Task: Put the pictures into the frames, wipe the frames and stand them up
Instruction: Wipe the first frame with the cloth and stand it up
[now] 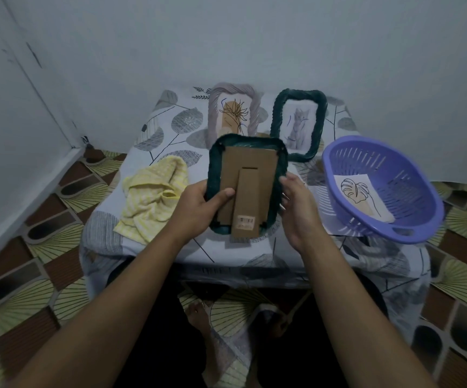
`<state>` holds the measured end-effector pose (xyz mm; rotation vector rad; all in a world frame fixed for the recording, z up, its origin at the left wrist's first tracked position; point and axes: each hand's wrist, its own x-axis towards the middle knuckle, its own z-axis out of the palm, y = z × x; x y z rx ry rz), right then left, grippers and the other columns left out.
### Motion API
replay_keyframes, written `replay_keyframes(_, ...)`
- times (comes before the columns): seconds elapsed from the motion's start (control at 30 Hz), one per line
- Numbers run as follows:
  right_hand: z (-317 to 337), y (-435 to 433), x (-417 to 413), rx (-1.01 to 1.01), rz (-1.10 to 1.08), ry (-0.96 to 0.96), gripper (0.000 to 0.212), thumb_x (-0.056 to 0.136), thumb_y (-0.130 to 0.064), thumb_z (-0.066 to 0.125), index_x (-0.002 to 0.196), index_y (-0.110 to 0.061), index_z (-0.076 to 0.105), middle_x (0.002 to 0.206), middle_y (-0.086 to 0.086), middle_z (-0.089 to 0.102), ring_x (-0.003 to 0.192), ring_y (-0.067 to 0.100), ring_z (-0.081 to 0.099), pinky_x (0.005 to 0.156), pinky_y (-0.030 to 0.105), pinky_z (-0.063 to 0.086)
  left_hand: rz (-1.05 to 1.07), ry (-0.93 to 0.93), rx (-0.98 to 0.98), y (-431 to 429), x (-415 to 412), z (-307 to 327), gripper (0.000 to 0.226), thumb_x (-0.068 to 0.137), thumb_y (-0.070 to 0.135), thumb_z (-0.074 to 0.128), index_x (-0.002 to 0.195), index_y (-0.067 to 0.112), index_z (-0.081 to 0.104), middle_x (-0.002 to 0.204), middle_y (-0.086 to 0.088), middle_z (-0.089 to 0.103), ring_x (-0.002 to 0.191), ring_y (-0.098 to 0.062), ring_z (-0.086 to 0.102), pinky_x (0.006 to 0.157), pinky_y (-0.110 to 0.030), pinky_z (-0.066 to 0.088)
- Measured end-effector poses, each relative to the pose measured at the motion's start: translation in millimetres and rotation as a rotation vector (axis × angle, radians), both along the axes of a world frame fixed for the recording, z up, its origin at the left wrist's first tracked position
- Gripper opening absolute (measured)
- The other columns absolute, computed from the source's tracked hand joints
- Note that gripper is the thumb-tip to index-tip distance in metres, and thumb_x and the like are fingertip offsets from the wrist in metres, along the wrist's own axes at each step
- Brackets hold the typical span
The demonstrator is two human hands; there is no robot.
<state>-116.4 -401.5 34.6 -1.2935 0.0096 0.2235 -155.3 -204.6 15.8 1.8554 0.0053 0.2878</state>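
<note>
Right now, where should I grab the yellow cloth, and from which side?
Pinch the raised fold at the right edge of the yellow cloth, coming from above with the left hand once it frees the green frame. The cloth lies crumpled, so that ridge likely offers purchase and sits nearest that hand.

Dark green woven frame (215,169) held with its back to the camera
Its brown cardboard backing (243,163) shows, the easel strut (247,203) running down the middle; the left hand (198,205) grips its left edge with the thumb on the backing, and the right hand (296,203) holds its right edge. Behind it stand a lilac-grey frame (215,113) with a plant drawing and a second green frame (277,119) with a cat drawing — both upright. Left of it lies a crumpled yellow cloth (154,197); right of it, a leaf drawing (366,197) lies in a purple colander (411,169).
</note>
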Motion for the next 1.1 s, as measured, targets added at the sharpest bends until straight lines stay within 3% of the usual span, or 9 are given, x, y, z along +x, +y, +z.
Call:
replay_keyframes(0.07, -2, 1, -2, -0.044, 0.024, -0.037, 0.026, 0.099, -0.008, 0.053, 0.12, -0.022, 0.058, 0.11, -0.001, 0.071, 0.096, 0.012, 0.066, 0.076, 0.027, 0.051, -0.005, 0.032, -0.114, -4, -1, 1, 0.014, 0.09, 0.035, 0.067, 0.099, 0.024, 0.071, 0.097, 0.006, 0.077, 0.092, -0.016, 0.073, 0.079, -0.039, 0.061)
replay_keyframes(0.13, -4, 0, -3, -0.03, 0.048, -0.042, 0.047, 0.097, -0.002, 0.056, 0.14, -0.021, 0.049, 0.12, 0.007, 0.07, 0.106, 0.02, 0.068, 0.084, 0.035, 0.057, -0.004, 0.039, -0.207, -5, 0, 1, 0.013, 0.093, 0.025, 0.067, 0.105, 0.022, 0.07, 0.101, 0.006, 0.077, 0.096, -0.015, 0.073, 0.08, -0.033, 0.059)
replay_keyframes(0.33, -4, 0, -5, 0.003, 0.083, 0.003, 0.057, 0.094, 0.005, 0.058, 0.145, -0.017, 0.043, 0.113, 0.011, 0.073, 0.098, 0.022, 0.071, 0.071, 0.034, 0.059, 0.047, 0.064, -0.298, -1, 5, 2, 0.022, 0.091, 0.019, 0.071, 0.113, 0.015, 0.067, 0.105, -0.004, 0.076, 0.097, -0.023, 0.073, 0.084, -0.045, 0.06)
replay_keyframes(0.47, -7, 3, -4, 0.019, 0.051, 0.047, 0.06, 0.093, 0.008, 0.058, 0.146, -0.012, 0.04, 0.121, 0.02, 0.068, 0.102, 0.028, 0.069, 0.078, 0.036, 0.06, 0.191, 0.081, -0.168, 2, 9, 0, 0.032, 0.082, 0.028, 0.081, 0.11, 0.025, 0.066, 0.106, 0.003, 0.072, 0.1, -0.017, 0.07, 0.085, -0.048, 0.059)
replay_keyframes(0.57, -13, 6, -4, 0.016, 0.035, 0.072, 0.058, 0.094, 0.008, 0.057, 0.146, -0.011, 0.039, 0.123, 0.018, 0.067, 0.103, 0.028, 0.068, 0.072, 0.035, 0.06, 0.313, 0.105, 0.028, 0, 10, 4, 0.05, 0.079, 0.034, 0.082, 0.121, 0.022, 0.059, 0.11, 0.004, 0.065, 0.096, -0.016, 0.067, 0.083, -0.043, 0.059)
replay_keyframes(0.73, -20, 14, -5, -0.001, 0.004, 0.064, 0.043, 0.096, 0.008, 0.054, 0.135, -0.008, 0.051, 0.117, 0.011, 0.07, 0.096, 0.021, 0.069, 0.07, 0.032, 0.06, 0.352, -0.088, 0.368, -14, 3, 17, 0.039, 0.082, 0.038, 0.065, 0.113, 0.015, 0.063, 0.104, 0.0, 0.058, 0.098, -0.017, 0.054, 0.09, -0.043, 0.049)
replay_keyframes(0.83, -22, 18, -5, -0.005, -0.004, 0.068, 0.039, 0.095, 0.007, 0.055, 0.126, -0.017, 0.052, 0.117, 0.011, 0.069, 0.096, 0.022, 0.069, 0.068, 0.031, 0.059, 0.223, 0.043, 0.425, -26, -2, 25, 0.048, 0.082, 0.042, 0.072, 0.12, 0.016, 0.06, 0.106, -0.001, 0.058, 0.095, -0.014, 0.056, 0.086, -0.035, 0.05)
replay_keyframes(0.97, -23, 22, -6, -0.032, -0.012, 0.062, 0.037, 0.094, 0.008, 0.056, 0.12, -0.019, 0.052, 0.115, 0.012, 0.069, 0.093, 0.022, 0.069, 0.065, 0.031, 0.059, 0.184, 0.17, 0.532, -32, -2, 24, 0.076, 0.074, 0.05, 0.079, 0.134, 0.012, 0.05, 0.122, -0.006, 0.054, 0.11, -0.02, 0.055, 0.09, -0.034, 0.047)
replay_keyframes(1.1, -26, 21, -7, -0.074, -0.014, 0.035, 0.035, 0.095, 0.008, 0.055, 0.111, -0.022, 0.054, 0.113, 0.011, 0.07, 0.093, 0.024, 0.068, 0.075, 0.042, 0.061, 0.207, 0.24, 0.632, -31, 3, 27, 0.07, 0.073, 0.051, 0.076, 0.128, 0.014, 0.054, 0.118, -0.006, 0.058, 0.11, -0.027, 0.055, 0.089, -0.04, 0.05)
